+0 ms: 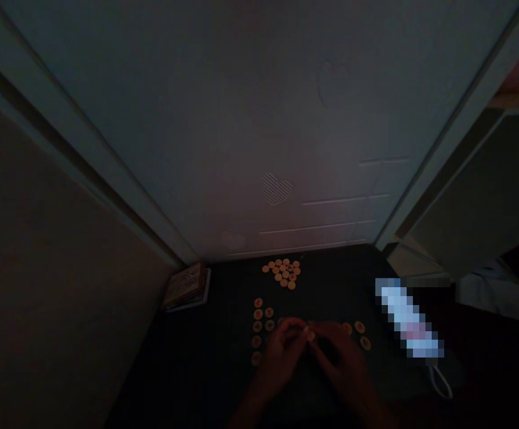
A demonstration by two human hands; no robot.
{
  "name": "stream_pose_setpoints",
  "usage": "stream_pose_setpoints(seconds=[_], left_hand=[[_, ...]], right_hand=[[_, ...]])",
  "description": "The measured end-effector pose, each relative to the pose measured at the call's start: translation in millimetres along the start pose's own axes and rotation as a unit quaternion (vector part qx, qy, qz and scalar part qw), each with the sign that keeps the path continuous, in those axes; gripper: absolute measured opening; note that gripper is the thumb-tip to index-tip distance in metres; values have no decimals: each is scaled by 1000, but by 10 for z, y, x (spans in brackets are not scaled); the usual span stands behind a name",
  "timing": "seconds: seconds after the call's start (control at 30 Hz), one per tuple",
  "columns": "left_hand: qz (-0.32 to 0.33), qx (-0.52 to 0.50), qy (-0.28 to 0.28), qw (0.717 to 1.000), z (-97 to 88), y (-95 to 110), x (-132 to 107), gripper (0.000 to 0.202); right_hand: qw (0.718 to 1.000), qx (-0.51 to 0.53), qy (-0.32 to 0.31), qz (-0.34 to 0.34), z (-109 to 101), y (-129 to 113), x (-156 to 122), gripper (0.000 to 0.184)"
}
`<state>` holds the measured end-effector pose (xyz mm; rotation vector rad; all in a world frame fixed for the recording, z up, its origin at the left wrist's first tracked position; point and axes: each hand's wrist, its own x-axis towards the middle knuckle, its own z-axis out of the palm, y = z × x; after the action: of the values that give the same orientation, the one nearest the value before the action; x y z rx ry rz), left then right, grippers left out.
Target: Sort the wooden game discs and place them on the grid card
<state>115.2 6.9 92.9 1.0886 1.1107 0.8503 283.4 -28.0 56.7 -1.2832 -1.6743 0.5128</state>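
Note:
My left hand (pixel 282 353) and my right hand (pixel 340 351) meet low in the middle of the dark table, fingertips pinched together. Between them shows a small pale round piece (pixel 311 336), apparently a Chinese chess piece, gripped by both hands. Left of my left hand, similar pieces with red or dark marks (pixel 258 314) lie in two short columns. A few marked pieces (pixel 360 327) lie beyond my right hand, partly covered by it. Farther back is a cluster of pale round pieces (pixel 283 268), mostly without visible marks. Dim light hides finger detail.
A stack of books or cards (pixel 186 287) sits at the table's back left corner. On the right lies a bright, pixelated long object (pixel 409 319) with a white loop (pixel 440 382) at its lower end. A pale panel with embossed hearts (pixel 277 188) rises behind the dark table (pixel 223 333).

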Motion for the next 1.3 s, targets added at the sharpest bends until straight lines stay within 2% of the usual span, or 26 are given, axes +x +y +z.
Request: stream_pose_setpoints(seconds=[0.27, 0.6, 0.87, 1.0, 1.3], left_hand=[[-13, 13, 8, 1000, -7, -15, -8, 32], [2, 64, 21, 998, -30, -55, -29, 25], [21, 62, 2, 998, -31, -166, -41, 26], [31, 80, 1, 996, -15, -159, -53, 26], [42, 110, 10, 993, -4, -145, -62, 25]], right_hand=[[1000, -3, -8, -9, -7, -12, 3, 28], [999, 4, -42, -10, -34, -9, 21, 25], [999, -19, -46, 7, -42, 15, -51, 26], [999, -20, -34, 26, -49, 47, -99, 25], [998, 1, -61, 31, -34, 113, -137, 25]])
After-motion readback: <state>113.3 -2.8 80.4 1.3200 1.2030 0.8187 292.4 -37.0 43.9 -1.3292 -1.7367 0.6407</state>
